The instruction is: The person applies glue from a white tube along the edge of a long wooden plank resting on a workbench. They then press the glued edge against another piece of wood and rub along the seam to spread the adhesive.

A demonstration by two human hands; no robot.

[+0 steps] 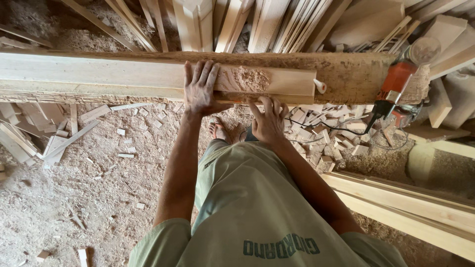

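My left hand [200, 88] lies flat, fingers spread, on a pale wooden board [123, 79] that rests along a long rough timber beam [356, 74]. Just to its right, a heap of sawdust [247, 79] sits on the board. My right hand [268, 118] grips the board's near edge from below, fingers curled over it. A small white object [320, 86] lies at the board's right end.
An orange power tool [393, 86] with a black cable [341, 129] rests on the beam's right end. Wood offcuts [326, 143] and sawdust cover the floor. Planks [405, 207] lie at lower right, with more timber stacked behind the beam. My bare foot [217, 131] stands below.
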